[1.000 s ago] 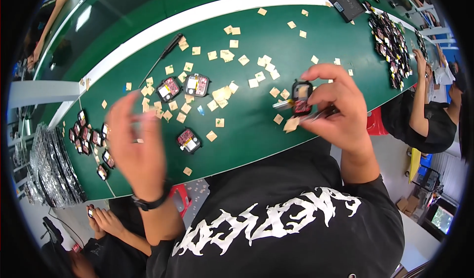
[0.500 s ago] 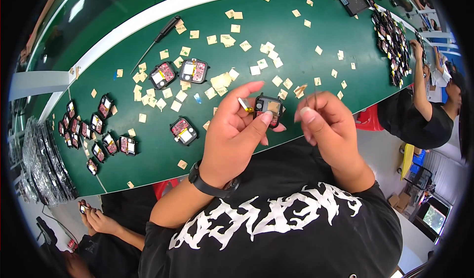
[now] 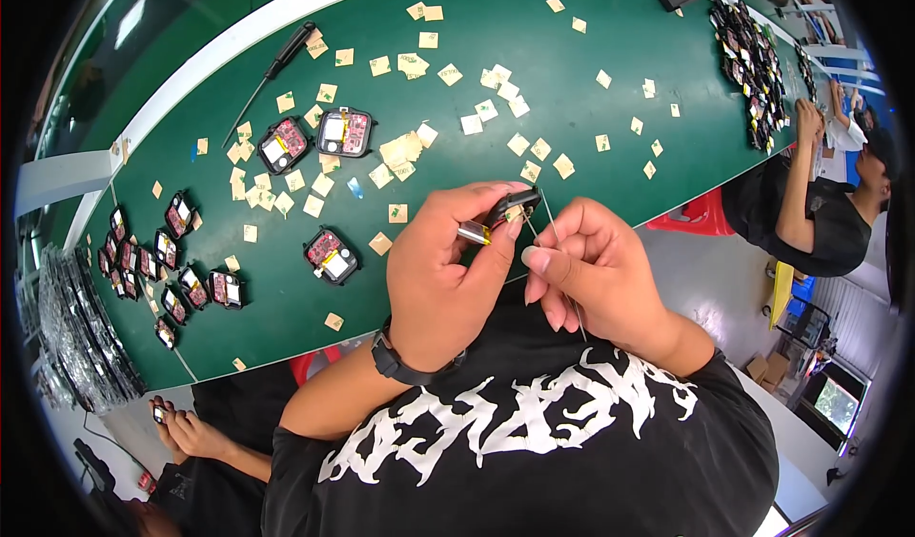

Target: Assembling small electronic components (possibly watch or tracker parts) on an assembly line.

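So my left hand point(image 3: 443, 294) is curled around a black case point(image 3: 520, 199), thumb on the near side and fingers round the back, hardly any gap left in the grip. The case is tipped up in front of my chest, over the near edge of the green table point(image 3: 648, 46). There's a tan square point(image 3: 515, 214) on it, and a silver cell point(image 3: 474, 233) with a yellow end pokes out to the left, between thumb and fingers.

My right hand point(image 3: 600, 275) has thumb and fingers pinched together on some thin tweezers point(image 3: 548, 211). Their tips are right at the case, but honestly I can't tell if they're touching the square.

Table's kinda messy: loose squares all over, with a pile point(image 3: 404, 148) of them in the middle. Two open cases point(image 3: 344, 132) sit side by side past it, another one point(image 3: 331, 256) lies nearer my left hand, and a bunch point(image 3: 193, 287) more is off to the left. The screwdriver point(image 3: 289, 51) lies at the far left side.
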Motion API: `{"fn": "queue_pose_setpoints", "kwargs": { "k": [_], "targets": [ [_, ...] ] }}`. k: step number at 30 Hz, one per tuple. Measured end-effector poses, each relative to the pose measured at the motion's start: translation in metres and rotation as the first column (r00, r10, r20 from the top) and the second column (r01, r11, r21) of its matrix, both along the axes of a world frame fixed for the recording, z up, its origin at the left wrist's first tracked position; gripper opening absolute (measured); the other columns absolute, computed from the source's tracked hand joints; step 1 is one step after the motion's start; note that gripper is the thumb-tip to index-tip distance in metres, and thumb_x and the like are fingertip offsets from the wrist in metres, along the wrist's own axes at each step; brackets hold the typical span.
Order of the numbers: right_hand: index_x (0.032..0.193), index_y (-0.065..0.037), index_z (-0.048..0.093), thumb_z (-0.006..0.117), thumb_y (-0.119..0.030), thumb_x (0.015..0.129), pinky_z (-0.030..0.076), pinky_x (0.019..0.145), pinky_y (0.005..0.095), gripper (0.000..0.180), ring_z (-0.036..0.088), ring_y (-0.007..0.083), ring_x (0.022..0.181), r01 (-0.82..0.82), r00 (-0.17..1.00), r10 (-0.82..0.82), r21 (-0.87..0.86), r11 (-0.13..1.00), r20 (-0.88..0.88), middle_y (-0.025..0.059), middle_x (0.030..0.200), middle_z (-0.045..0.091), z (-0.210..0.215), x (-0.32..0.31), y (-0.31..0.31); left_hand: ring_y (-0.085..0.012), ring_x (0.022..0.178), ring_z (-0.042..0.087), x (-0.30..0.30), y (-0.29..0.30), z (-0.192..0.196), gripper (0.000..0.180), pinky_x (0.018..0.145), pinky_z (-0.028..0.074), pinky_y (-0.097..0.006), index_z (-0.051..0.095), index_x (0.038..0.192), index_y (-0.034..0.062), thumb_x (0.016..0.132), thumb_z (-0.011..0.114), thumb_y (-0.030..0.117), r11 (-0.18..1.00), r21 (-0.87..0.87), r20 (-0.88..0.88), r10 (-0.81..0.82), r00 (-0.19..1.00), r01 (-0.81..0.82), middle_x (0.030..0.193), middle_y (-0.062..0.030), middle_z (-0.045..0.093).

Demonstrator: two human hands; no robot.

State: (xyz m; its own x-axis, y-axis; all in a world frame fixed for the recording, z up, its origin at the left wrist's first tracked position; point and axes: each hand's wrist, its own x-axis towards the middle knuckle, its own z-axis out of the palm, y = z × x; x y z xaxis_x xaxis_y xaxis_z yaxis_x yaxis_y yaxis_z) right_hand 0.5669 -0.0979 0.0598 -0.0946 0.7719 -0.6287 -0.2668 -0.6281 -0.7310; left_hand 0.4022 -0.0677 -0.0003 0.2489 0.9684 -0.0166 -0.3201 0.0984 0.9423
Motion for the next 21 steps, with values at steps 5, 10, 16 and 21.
{"fn": "queue_pose_setpoints", "kwargs": {
  "k": [5,10,16,21],
  "targets": [
    [0.097,-0.001,0.053,0.067,-0.007,0.096,0.039,0.037,0.0207,0.015,0.056,0.0077,0.045,0.034,0.999,-0.033,-0.022,0.999,0.042,0.0091,0.070,0.069,-0.006,-0.002,-0.001,-0.0134,0.094,0.069,-0.003,0.000,-0.004,0.018,0.078,0.057,-0.028,0.062,0.110,-0.0032,0.092,0.067,-0.004,0.994,0.106,-0.226,0.033,0.974,-0.009,0.110,-0.0141,0.071],
    [0.095,-0.002,0.054,0.067,-0.006,0.096,0.037,0.038,0.0202,0.014,0.054,0.0059,0.046,0.047,0.994,-0.047,0.012,0.999,0.099,0.0078,0.072,0.069,-0.013,0.000,-0.005,-0.0141,0.098,0.068,-0.008,0.006,0.004,0.027,0.081,0.056,-0.027,0.055,0.117,-0.0026,0.093,0.067,-0.006,0.993,-0.068,-0.139,-0.107,0.984,0.098,0.107,-0.0124,0.070],
    [0.098,0.000,0.056,0.069,-0.004,0.095,0.044,0.051,0.0196,0.013,0.058,0.0033,0.058,-0.116,0.959,0.015,0.345,0.931,0.282,0.0058,0.076,0.068,-0.038,0.008,-0.018,-0.0142,0.093,0.069,-0.015,0.009,0.007,0.028,0.074,0.058,-0.028,0.054,0.120,-0.0029,0.094,0.065,-0.005,0.964,-0.194,-0.024,-0.189,0.982,0.181,0.106,-0.0122,0.070],
    [0.101,0.000,0.060,0.074,-0.002,0.091,0.042,0.052,0.0216,0.017,0.054,0.0022,0.060,-0.072,0.940,-0.149,0.603,0.794,0.308,0.0037,0.079,0.067,-0.039,0.020,-0.014,-0.0153,0.092,0.070,-0.016,0.010,0.011,0.033,0.074,0.057,-0.027,0.053,0.127,-0.0019,0.095,0.063,-0.004,0.960,-0.206,0.019,-0.193,0.981,0.192,0.107,-0.0123,0.070]
  ]
}}
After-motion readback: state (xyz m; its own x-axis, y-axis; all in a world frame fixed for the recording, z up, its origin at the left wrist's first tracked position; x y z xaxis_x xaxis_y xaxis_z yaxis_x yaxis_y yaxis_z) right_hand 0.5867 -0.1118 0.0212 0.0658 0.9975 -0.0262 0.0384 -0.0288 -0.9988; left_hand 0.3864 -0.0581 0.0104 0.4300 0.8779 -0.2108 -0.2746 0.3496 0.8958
